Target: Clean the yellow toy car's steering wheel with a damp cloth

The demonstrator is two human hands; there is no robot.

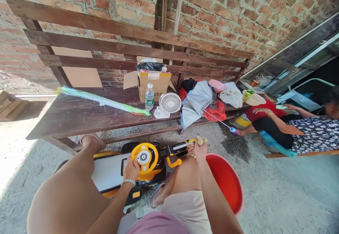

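Observation:
A yellow and black ride-on toy excavator (pixel 106 172) stands between my legs, with a pale seat. My left hand (pixel 131 169), a beaded bracelet at its wrist, is closed around the lower left rim of the yellow steering wheel (pixel 154 156). To the right, my right hand (pixel 200 151) is closed on a crumpled beige cloth (pixel 201 141) at the end of the toy's digger arm (pixel 181 146). Part of the cloth is hidden by the fingers. A yellow lever (pixel 174 162) sits below the arm. Beside my right forearm is a red basin (pixel 227 181).
A wooden bench (pixel 76 115) against the brick wall bears a cardboard box (pixel 156 82), a water bottle (pixel 149 98), a white fan (pixel 170 103), a wrapped long bundle (pixel 106 101) and a grey umbrella (pixel 197 99). Another person (pixel 304 131) sits at the right.

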